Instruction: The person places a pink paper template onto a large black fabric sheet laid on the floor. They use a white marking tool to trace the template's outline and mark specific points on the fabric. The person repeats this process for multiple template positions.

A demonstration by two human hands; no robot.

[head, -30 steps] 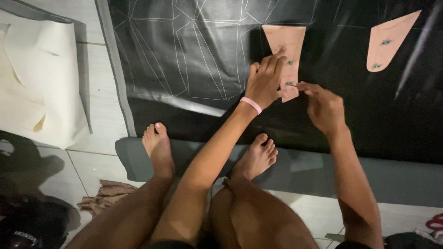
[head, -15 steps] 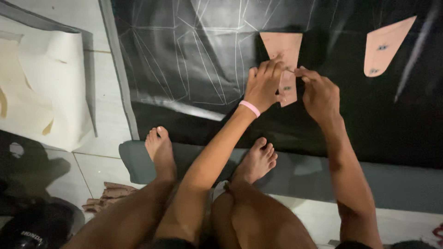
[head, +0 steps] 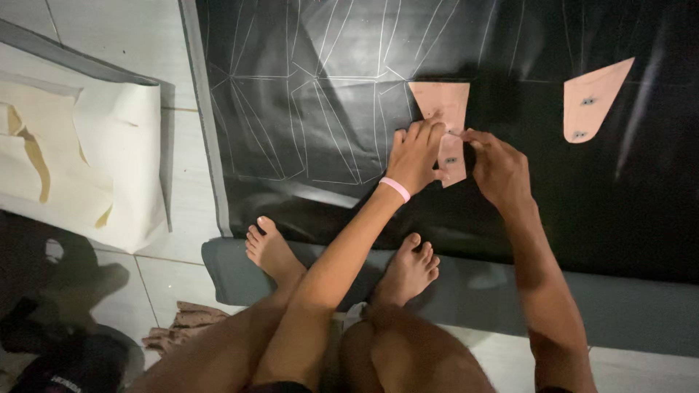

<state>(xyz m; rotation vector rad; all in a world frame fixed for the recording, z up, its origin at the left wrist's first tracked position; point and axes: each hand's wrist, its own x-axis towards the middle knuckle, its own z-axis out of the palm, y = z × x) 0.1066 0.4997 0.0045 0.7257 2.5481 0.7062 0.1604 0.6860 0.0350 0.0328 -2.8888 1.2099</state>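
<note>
Left hand (head: 415,156) flat, fingers spread, pressing on paper pattern (head: 443,124). Right hand (head: 499,167) pinched closed at pattern's right edge; held item indiscernible. Pattern's long axis points away, narrow end nearest.

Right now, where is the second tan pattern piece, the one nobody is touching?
In the head view the loose tan pattern piece lies upper right on the black sheet, apart from the right hand.
</note>
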